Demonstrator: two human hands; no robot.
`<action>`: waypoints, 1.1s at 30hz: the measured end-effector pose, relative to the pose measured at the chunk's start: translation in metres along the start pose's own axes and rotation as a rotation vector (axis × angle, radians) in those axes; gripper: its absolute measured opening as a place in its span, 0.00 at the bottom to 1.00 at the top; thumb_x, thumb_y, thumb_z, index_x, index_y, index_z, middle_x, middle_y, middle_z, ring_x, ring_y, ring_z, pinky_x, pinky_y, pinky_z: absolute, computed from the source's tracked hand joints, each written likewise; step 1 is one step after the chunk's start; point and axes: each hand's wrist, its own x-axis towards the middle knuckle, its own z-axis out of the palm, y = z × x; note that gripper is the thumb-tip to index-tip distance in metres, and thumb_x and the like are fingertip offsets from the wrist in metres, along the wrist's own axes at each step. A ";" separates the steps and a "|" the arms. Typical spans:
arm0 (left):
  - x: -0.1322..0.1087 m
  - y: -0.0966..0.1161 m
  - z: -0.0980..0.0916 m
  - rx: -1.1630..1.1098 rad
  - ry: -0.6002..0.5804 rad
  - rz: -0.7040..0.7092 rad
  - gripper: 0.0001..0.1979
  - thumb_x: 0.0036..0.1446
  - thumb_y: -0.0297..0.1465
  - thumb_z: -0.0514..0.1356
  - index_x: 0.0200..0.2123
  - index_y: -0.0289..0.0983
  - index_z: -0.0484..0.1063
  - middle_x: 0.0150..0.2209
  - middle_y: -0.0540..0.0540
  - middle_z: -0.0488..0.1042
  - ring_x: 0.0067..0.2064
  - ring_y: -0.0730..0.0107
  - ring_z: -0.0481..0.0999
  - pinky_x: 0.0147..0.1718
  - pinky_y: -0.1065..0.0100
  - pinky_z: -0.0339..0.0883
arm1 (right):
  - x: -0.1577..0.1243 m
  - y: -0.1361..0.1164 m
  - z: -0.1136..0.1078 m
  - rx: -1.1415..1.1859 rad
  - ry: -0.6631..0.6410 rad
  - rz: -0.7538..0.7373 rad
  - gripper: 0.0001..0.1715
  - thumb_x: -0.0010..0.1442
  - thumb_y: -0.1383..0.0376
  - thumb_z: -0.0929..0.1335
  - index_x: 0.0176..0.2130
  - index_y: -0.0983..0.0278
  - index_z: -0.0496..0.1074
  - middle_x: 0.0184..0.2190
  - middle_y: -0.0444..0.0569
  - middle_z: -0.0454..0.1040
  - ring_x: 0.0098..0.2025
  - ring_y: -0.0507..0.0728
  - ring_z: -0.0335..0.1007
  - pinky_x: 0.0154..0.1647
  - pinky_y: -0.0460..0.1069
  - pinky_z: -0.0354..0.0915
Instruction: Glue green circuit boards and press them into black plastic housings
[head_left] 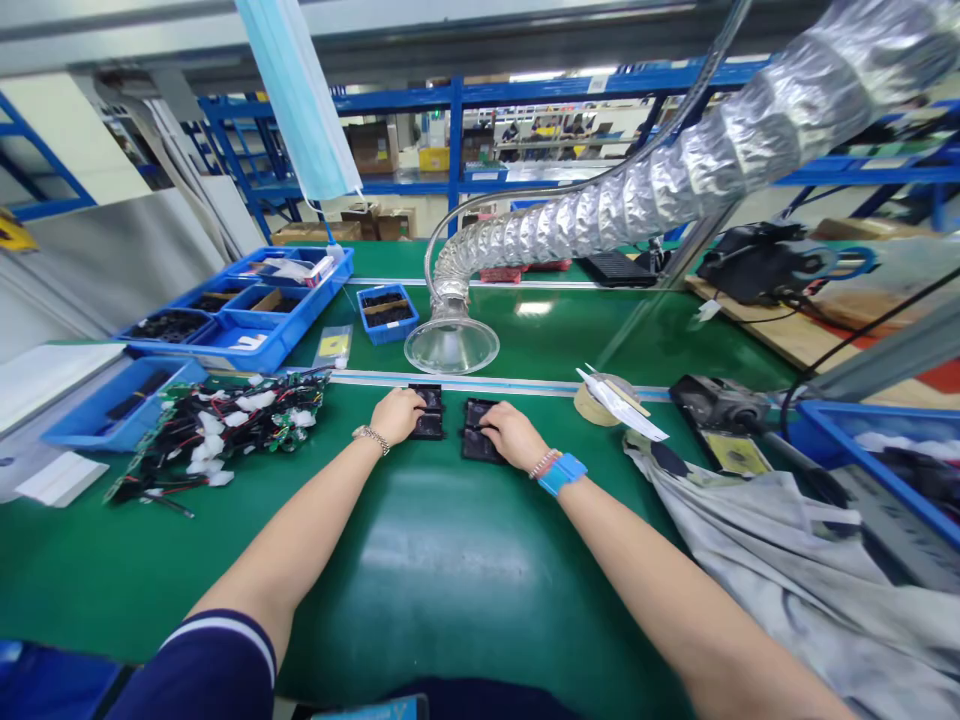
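Note:
Two small black plastic cases lie side by side on the green bench mat, a short gap between them. My left hand (pixel 397 414) is closed at the left edge of one black plastic case (pixel 429 424), its fingertips on the upper part. My right hand (pixel 516 436) has its fingers curled over the right side of the other black plastic case (pixel 474 444), which looks divided into recessed sections. Parts of both cases are covered by my fingers. Just beyond them hangs the clear funnel hood (pixel 451 347) of a fume duct.
To the left lie a heap of wired circuit boards (pixel 225 425) and a blue divided bin (pixel 300 320). A small blue tray (pixel 388 312) stands behind. Rightward are a tape roll (pixel 596 402) with paper strips, a grey cloth (pixel 750 540) and a silver duct (pixel 600 215) overhead.

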 end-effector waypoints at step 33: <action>-0.123 -0.104 -0.113 0.247 0.077 -0.381 0.38 0.46 0.39 0.62 0.58 0.35 0.50 0.51 0.38 0.66 0.52 0.55 0.65 0.49 0.61 0.60 | -0.091 -0.065 0.006 0.230 0.162 -0.143 0.17 0.61 0.55 0.59 0.38 0.62 0.70 0.40 0.54 0.71 0.44 0.60 0.66 0.45 0.57 0.66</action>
